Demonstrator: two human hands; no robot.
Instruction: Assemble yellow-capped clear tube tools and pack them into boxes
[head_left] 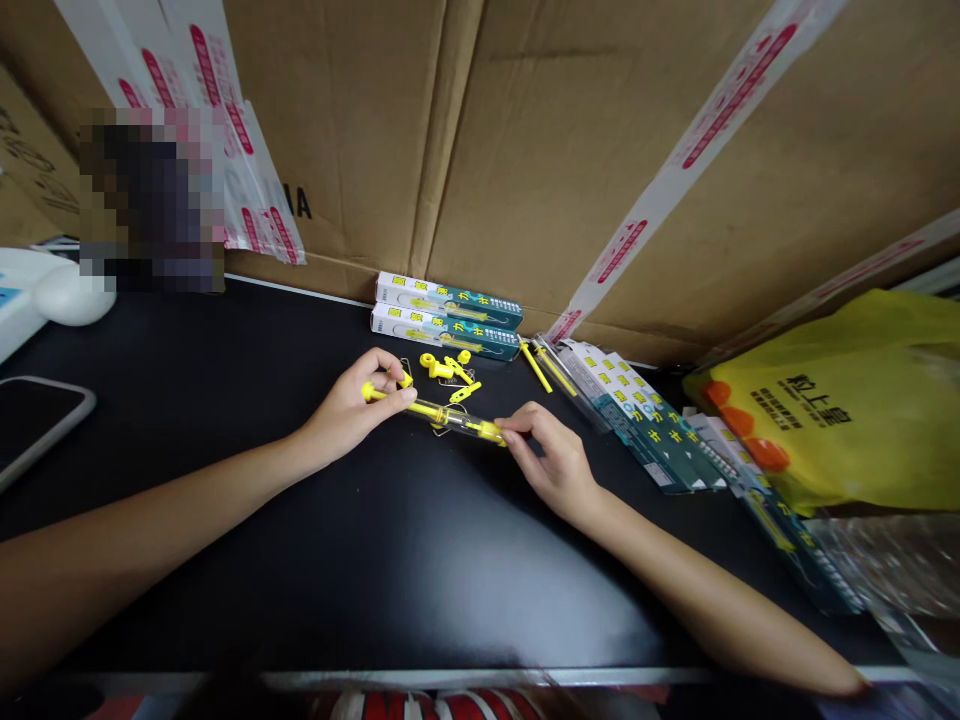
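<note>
Between my two hands lies a spring scale (452, 418), a clear tube with a yellow rod and yellow end pieces, tilted slightly down to the right. My left hand (358, 398) pinches its left part between thumb and fingers. At the right end, the fingertips of my right hand (553, 458) close on the yellow cap. Just behind the tube, loose yellow plastic parts (441, 370) and small wire pieces lie on the black table (390, 560). A yellow stick (534, 365) rests farther right, beside a clear tube (574, 385).
Two printed spring scale boxes (448, 318) lie against a large cardboard box (555, 150). More flat boxes (637, 420) spread to the right, near a yellow bag (847, 400) with orange items and stacked clear plastic (892, 560). At left are a phone (37, 425) and a white object (45, 295).
</note>
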